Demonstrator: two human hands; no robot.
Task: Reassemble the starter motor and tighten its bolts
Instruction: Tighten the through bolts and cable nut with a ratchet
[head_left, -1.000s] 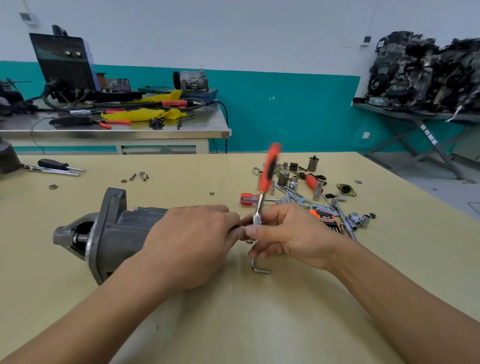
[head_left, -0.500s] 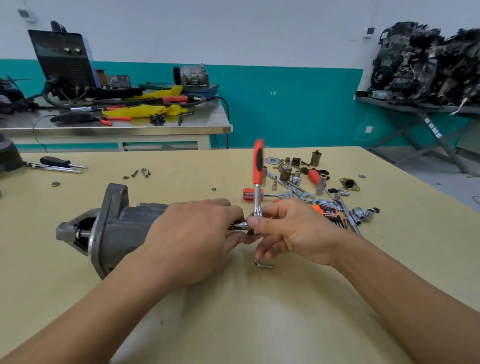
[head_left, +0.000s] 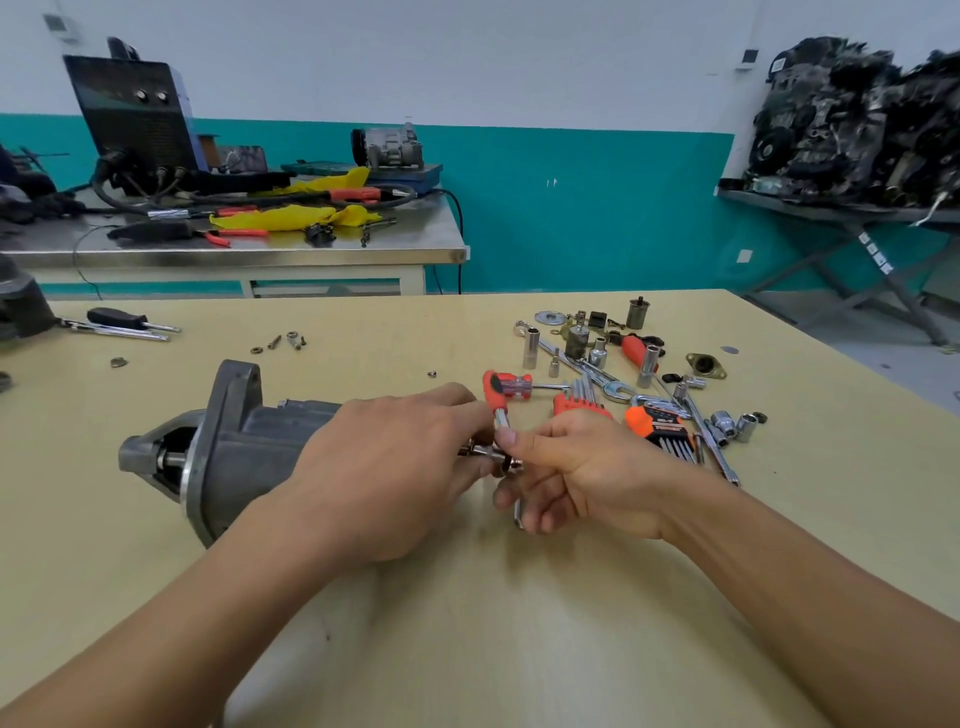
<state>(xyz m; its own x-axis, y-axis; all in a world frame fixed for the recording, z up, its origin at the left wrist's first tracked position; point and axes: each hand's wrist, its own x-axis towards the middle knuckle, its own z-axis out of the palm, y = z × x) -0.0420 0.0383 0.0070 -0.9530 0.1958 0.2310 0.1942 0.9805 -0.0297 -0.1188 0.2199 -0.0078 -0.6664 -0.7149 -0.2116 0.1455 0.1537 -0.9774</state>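
The starter motor (head_left: 228, 452) lies on its side on the tabletop (head_left: 363, 623), nose pointing left. The left hand (head_left: 384, 467) grips its rear end, fingers curled over it. At that end, the right hand (head_left: 582, 473) pinches the shaft of an orange-handled wrench (head_left: 490, 391).

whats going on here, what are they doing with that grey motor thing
A person is working on a grey starter motor lying on its side on the yellow table. The left hand grips the motor's rear end, while the right hand pinches a small orange-handled ratchet at that end, apparently on a bolt. Loose sockets and hex keys lie just beyond.
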